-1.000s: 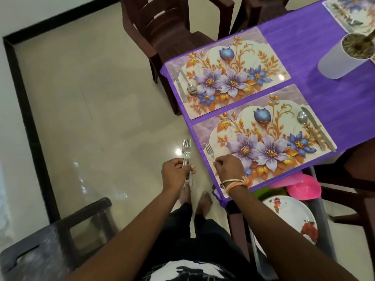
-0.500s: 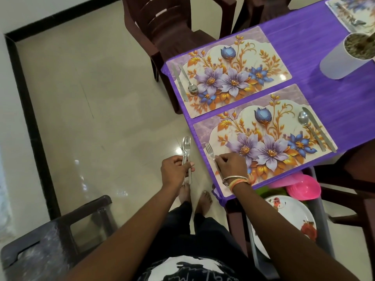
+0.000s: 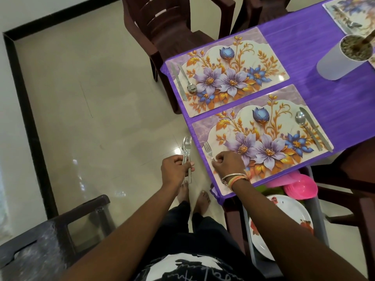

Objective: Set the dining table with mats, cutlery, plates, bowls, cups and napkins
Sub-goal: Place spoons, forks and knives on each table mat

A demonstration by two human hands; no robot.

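Fingers of the right hand (image 3: 229, 162) pinch a fork (image 3: 208, 150) lying on the near mat (image 3: 261, 136); the left hand (image 3: 175, 171) grips spare forks (image 3: 187, 151) beside the bench (image 3: 324, 78).

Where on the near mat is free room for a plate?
The flowered middle of the near mat is bare, between the fork held by the right hand and the spoon with knife. Both ends are crowded. The purple cloth beside the white cup is also bare.

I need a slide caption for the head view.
Right hand pinches a fork lying on the near floral placemat; left hand grips spare forks.
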